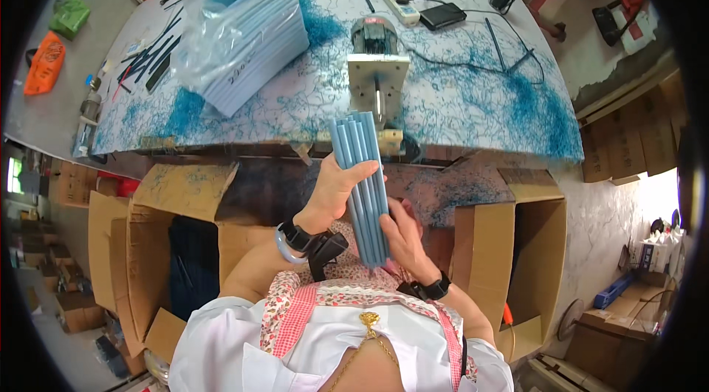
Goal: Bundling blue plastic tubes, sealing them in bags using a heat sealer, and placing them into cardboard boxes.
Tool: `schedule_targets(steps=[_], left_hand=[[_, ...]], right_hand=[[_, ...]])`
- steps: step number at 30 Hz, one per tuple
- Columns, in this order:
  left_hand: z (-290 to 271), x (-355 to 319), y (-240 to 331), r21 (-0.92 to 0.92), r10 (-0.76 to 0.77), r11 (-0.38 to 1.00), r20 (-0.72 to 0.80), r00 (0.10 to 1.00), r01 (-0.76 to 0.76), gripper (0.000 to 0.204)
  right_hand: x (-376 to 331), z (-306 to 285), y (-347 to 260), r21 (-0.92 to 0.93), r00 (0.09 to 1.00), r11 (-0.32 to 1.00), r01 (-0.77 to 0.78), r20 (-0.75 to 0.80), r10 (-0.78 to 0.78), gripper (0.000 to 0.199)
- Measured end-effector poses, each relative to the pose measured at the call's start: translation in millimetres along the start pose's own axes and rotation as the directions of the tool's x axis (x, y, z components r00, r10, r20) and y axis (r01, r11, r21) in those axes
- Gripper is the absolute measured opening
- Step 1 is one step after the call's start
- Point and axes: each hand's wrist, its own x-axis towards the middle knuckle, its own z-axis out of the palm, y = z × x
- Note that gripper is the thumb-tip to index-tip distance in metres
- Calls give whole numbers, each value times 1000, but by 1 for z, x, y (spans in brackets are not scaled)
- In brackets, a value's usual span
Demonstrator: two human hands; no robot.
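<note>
Just below the motor [375, 39], the left hand [334, 191] clasps the bundle of blue tubes [362, 184] mid-length, the right hand [402, 233] gripping its lower end.

white table [458, 108] strewn with blue shavings [535, 100], bagged stack [244, 34], motor [375, 60], power strip [399, 4].

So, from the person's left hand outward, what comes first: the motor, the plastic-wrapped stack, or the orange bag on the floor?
Measured from the left hand, in the head view:
1. Motor, on the table straight ahead of the hand.
2. Plastic-wrapped stack, farther up the table to the left.
3. Orange bag, on the floor at far left.
</note>
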Motion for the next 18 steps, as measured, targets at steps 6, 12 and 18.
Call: schedule_targets(steps=[6,12,18], left_hand=[[-9,-27,-49,180,251,954,-33,968,-241,21],[-29,-36,-41,73,77,994,-25,997,-75,22],[-42,-34,-52,-68,-150,986,8,989,150,23]], right_hand=[[-21,1,41,-465,939,839,283,-43,-341,28],[-12,19,18,317,989,948,-29,-125,72,20],[-2,27,0,619,960,758,-207,-20,278,22]])
